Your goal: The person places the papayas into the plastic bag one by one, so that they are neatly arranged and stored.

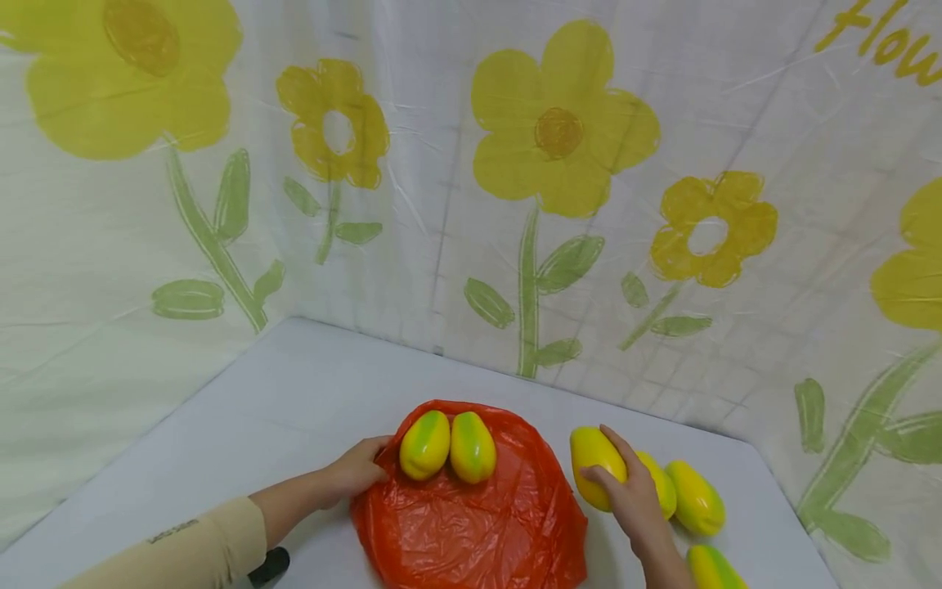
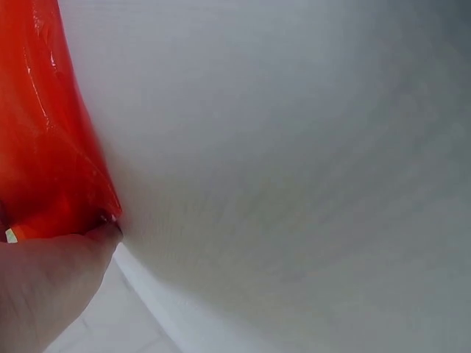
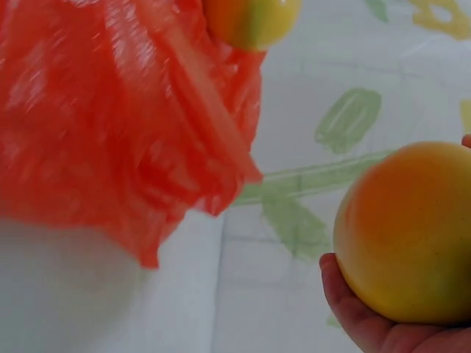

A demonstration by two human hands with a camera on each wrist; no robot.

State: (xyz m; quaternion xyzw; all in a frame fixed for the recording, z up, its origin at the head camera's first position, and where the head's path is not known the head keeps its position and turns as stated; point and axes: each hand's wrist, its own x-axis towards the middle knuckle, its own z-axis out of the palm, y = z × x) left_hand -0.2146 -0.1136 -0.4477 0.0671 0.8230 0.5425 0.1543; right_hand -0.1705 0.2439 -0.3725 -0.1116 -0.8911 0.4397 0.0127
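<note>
A red plastic bag (image 1: 471,532) lies spread on the table, with two glossy yellow-green papayas (image 1: 425,446) side by side on its far part. At its left edge, my left hand (image 1: 358,468) pinches the rim; the left wrist view shows the thumb (image 2: 66,276) against the red plastic (image 2: 44,125). To the right of the bag, my right hand (image 1: 625,491) grips another papaya (image 1: 594,462), thumb on the near side and fingers around the far side. That papaya (image 3: 412,235) appears large in the right wrist view, apart from the bag (image 3: 110,110).
More papayas (image 1: 695,497) lie on the white table (image 1: 309,393) by my right hand, one cut off at the lower frame edge. A dark object (image 1: 270,566) sits below the left sleeve. A flower-printed curtain (image 1: 427,204) hangs behind the table.
</note>
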